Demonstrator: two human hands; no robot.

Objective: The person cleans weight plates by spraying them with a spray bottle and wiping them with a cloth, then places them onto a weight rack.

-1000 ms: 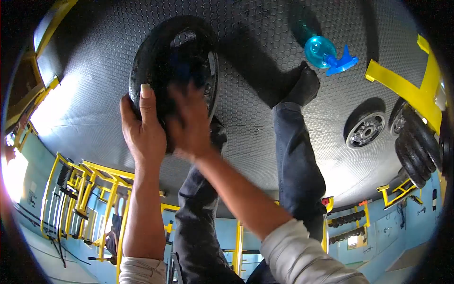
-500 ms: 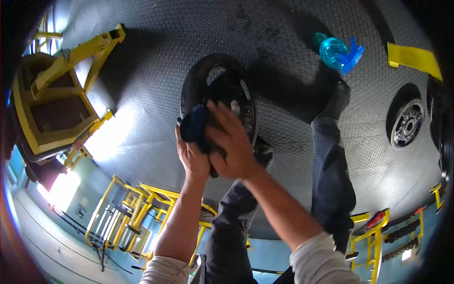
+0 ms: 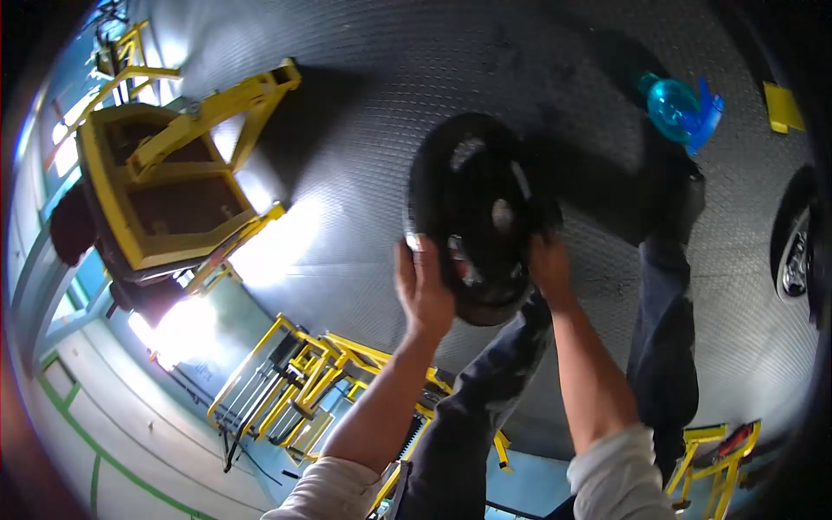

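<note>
A black weight plate (image 3: 475,208) with cut-out openings stands tilted in the middle of the view, above the dark textured floor. My left hand (image 3: 426,290) grips its lower left rim, thumb on the near face. At the right rim is my right hand (image 3: 548,264), its fingers wrapped round the edge and partly hidden. A dark cloth seems to be bunched by the right fingers, though it merges with the black plate. To the upper right, a teal spray bottle (image 3: 674,108) with a blue nozzle lies on the floor.
A yellow-framed machine (image 3: 178,186) stands on the left. More yellow gym equipment (image 3: 312,373) is at the lower left, and a yellow frame (image 3: 715,459) at the lower right. Another weight plate (image 3: 796,256) lies at the right edge. My legs (image 3: 663,329) stretch across the floor.
The view has swung, so the plate and bottle appear further right. My right hand has moved from the plate's face to its right rim. The dark blue cloth no longer shows clearly.
</note>
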